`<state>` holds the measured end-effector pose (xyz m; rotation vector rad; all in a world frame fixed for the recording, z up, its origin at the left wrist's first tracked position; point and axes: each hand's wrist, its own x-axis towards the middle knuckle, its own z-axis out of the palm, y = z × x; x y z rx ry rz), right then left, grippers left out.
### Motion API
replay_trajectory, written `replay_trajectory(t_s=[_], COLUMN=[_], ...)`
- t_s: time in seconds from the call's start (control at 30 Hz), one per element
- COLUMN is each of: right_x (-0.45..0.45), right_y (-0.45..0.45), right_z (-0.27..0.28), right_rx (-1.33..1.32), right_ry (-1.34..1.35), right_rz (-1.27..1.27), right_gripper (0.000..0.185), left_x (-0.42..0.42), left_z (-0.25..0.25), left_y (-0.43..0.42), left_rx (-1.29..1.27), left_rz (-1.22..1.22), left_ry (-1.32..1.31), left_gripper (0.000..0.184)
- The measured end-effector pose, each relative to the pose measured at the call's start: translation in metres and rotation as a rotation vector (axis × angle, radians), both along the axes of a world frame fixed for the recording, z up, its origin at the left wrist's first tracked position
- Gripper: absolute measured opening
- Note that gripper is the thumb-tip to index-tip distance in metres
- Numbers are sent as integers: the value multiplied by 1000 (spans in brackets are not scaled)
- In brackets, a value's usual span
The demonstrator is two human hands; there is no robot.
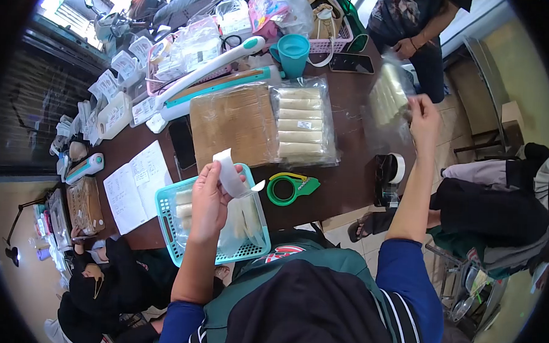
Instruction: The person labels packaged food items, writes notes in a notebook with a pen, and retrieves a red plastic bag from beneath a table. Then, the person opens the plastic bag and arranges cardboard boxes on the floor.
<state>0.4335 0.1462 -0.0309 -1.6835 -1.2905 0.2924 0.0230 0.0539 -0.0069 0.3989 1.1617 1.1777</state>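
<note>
My left hand [206,202] is closed around a curled white paper strip [228,174], which looks like a roll of labels. Below it stands a turquoise basket [164,219] with pale rolls and clear plastic inside. Out to the right, my right hand [425,120] grips the edge of a clear plastic pack [388,94] of pale rolls, slightly blurred and held up past the table edge. On the table lies a similar flat pack [298,145] with a small white label on it. A green tape dispenser [310,185] sits nearer to me.
Beside the pack is a brown cardboard piece [230,123]. Behind are a long white-and-teal sealer [211,67], a teal mug [293,54] and a phone [351,63]. An open notebook [138,181] lies left. Tape rolls [396,169] are at the right edge. Other people sit left and right.
</note>
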Motion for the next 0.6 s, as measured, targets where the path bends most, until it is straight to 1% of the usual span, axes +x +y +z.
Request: replay_trajectory(t_s=[0.03,0.07,0.1,0.13,0.17,0.23,0.27,0.3,0.37,0.43,0.5,0.53,0.57,0.6], right_x=[-23,-37,-47,-56,-61,-69,-80,-93,-112,-134,-145,-146,-144,-142], right_y=[0,3,5,7,14,36,46,57,84,105,122,121,120,121], right_z=[30,50,65,73,76,77,72,62,23,-23,-71,-83,-94,-99], right_rx=[-12,-8,112,230,230,351,298,243,58,-4,-131,-133,-157,-179], right_ry=[-130,-132,-20,92,90,9,6,5,-25,70,2,5,0,-5], right_rz=[25,25,66,109,113,157,182,205,253,344,345,345,292,239], right_gripper=[15,15,15,15,15,14,14,13,12,13,14,14,17,19], left_x=[0,3,4,5,7,17,19,21,28,33,39,44,49,54], left_z=[-4,-5,-9,-14,-16,-16,-21,-25,-31,-49,-78,-85,-90,-86], left_y=[2,6,8,9,11,20,25,30,40,50,60,66,68,70], left_rx=[25,35,37,67,94,74,79,84,80,101,109,104,98,37], left_rz=[-17,10,10,-26,-60,-37,-46,-56,-65,-76,-62,-83,-105,-156], left_ry=[-21,70,68,101,135,162,189,218,237,305,326,372,419,462], left_gripper=[20,20,20,20,20,20,20,20,17,22,22,22,22,23])
